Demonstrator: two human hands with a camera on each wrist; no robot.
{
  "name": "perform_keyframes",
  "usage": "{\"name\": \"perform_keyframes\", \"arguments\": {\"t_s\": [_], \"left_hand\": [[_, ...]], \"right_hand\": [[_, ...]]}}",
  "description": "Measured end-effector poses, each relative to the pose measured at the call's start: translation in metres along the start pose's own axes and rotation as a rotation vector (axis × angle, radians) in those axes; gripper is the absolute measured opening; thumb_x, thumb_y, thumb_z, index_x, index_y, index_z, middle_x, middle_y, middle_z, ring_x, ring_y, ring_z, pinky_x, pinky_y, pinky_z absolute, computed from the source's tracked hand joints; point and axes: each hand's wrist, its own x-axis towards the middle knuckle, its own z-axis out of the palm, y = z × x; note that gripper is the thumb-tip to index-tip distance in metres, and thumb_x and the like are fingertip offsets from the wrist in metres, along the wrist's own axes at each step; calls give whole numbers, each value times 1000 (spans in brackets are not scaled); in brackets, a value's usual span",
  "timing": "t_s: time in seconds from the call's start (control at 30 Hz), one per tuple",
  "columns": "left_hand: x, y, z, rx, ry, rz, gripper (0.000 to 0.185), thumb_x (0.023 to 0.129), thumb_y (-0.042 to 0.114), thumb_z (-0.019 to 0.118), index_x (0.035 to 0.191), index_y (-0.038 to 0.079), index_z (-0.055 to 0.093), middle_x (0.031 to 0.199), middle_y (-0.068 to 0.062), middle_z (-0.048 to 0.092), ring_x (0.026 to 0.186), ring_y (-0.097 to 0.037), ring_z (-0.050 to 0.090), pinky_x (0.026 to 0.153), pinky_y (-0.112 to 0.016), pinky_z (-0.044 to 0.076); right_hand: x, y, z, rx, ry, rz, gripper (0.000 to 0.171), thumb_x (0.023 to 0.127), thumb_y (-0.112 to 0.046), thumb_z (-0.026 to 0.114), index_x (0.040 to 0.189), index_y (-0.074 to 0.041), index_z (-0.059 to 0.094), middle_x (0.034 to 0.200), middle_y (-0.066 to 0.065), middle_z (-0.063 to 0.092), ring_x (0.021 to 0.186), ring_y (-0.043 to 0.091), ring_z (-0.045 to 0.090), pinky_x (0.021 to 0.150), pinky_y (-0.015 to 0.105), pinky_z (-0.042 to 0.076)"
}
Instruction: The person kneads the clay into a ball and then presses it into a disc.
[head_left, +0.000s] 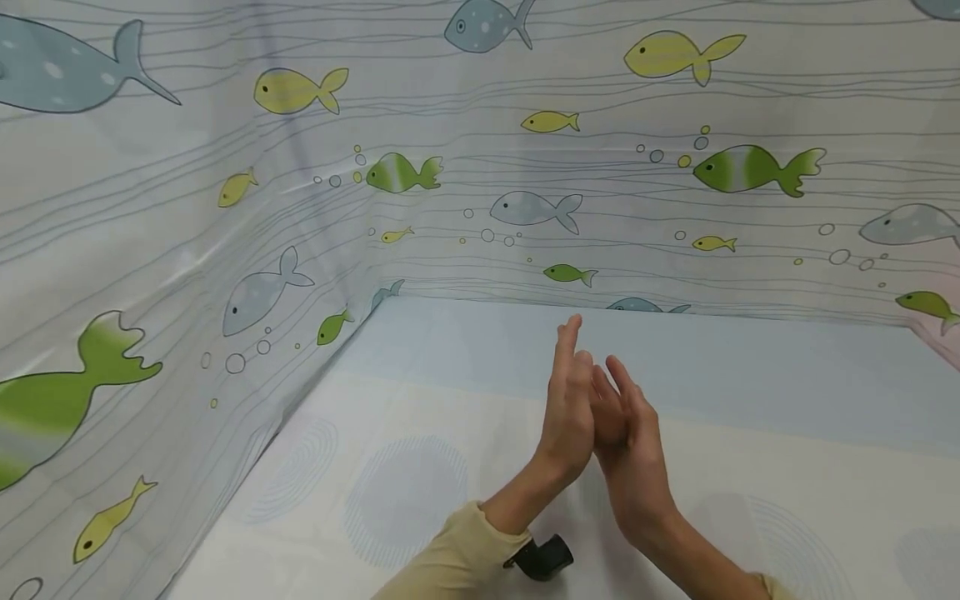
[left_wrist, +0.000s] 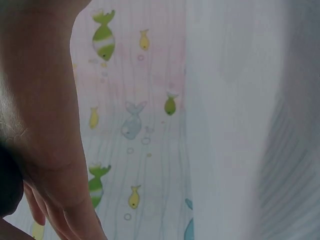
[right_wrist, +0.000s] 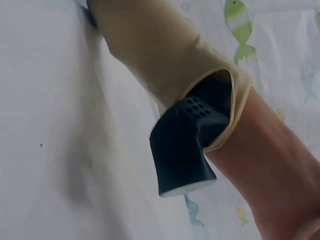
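Palm to palm, my left hand (head_left: 567, 417) and right hand (head_left: 639, 458) come together above the table, fingers pointing up and away. The left fingers look mostly straight; those of the right are slightly bent and partly hidden behind the left hand. Nothing shows between them, though the inside of the palms is hidden. In the left wrist view a hand and wrist (left_wrist: 50, 110) fill the left side. The right wrist view shows the left forearm with a beige sleeve (right_wrist: 150, 45) and a black wrist camera (right_wrist: 180, 150) poking out of its cuff.
The table (head_left: 300, 500) wears a white cover with pale blue circles and a light blue band at the back. Around it hangs a white curtain (head_left: 450, 250) printed with green, yellow and blue fish, along the left side and the back.
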Motion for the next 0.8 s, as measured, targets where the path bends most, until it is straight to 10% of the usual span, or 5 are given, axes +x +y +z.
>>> {"name": "perform_keyframes", "arguments": {"t_s": [0.8], "left_hand": [[-19,4,27,12,-205,-49,64,102,50,24,159,22,14,163,15,10,151,-9,2,121,-39,20]], "right_hand": [[21,-24,-23,184,119,-7,68,100,-59,23,159,-32,2,166,-9,3,153,13,7,123,38,11]]}}
